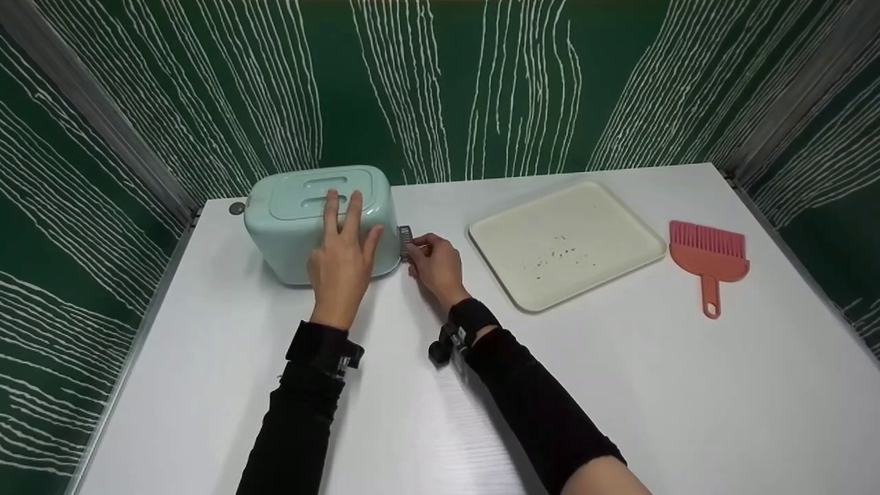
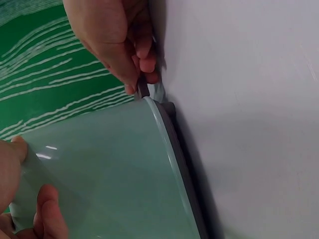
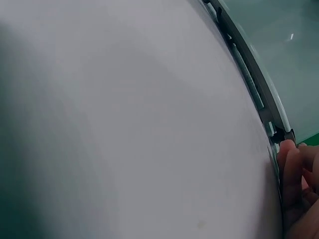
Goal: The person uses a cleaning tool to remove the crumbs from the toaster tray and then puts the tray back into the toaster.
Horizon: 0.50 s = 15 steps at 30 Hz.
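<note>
A mint-green toaster [image 1: 289, 251] with a lid on top stands at the back left of the table. My left hand [image 1: 342, 265] rests on its front side and top edge, two fingers stretched onto the lid and the thumb apart. At the toaster's right end, my right hand [image 1: 434, 265] pinches the dark grey crumb tray [image 1: 405, 237], of which a short ribbed part sticks out low at the base. In the left wrist view the right hand's fingers [image 2: 142, 64] hold it by the bottom corner. The rest of the crumb tray is hidden.
A cream tray [image 1: 495, 237] with dark crumbs scattered on it lies right of the toaster. Farther right is a coral hand brush [image 1: 708, 260] with pink bristles. A small round dark object [image 1: 237, 207] lies by the toaster's left end. Green walls with white lines surround the white table [image 1: 619, 399].
</note>
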Tool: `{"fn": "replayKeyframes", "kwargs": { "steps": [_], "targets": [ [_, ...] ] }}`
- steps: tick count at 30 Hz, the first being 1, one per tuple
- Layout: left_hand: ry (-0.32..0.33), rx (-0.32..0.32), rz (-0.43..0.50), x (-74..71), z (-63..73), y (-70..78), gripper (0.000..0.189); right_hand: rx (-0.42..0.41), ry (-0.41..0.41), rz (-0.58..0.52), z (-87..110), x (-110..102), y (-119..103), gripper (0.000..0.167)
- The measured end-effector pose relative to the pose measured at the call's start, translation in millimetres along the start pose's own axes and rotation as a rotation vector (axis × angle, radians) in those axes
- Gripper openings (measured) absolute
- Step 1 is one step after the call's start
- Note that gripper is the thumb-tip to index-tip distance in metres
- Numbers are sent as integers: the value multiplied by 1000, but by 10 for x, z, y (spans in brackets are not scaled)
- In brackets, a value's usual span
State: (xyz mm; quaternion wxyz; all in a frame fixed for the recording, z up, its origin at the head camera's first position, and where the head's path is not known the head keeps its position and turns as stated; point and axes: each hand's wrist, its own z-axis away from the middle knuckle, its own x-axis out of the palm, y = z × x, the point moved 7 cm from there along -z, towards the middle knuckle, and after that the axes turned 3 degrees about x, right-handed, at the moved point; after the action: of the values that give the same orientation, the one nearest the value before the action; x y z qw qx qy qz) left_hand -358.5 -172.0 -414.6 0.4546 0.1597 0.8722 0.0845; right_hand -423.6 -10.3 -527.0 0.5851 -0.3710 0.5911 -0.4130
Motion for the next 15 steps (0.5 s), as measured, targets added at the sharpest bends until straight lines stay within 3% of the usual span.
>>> {"fn": "replayKeyframes", "kwargs": {
  "steps": [7,15],
  "targets": [
    [6,-1,4,-4,-17,6,62,24,6,-31,-31,4,6,19],
    [22,8,8,-18,9,-12,62,-3,-30,43,-12,62,-6,22]
  ]
}}
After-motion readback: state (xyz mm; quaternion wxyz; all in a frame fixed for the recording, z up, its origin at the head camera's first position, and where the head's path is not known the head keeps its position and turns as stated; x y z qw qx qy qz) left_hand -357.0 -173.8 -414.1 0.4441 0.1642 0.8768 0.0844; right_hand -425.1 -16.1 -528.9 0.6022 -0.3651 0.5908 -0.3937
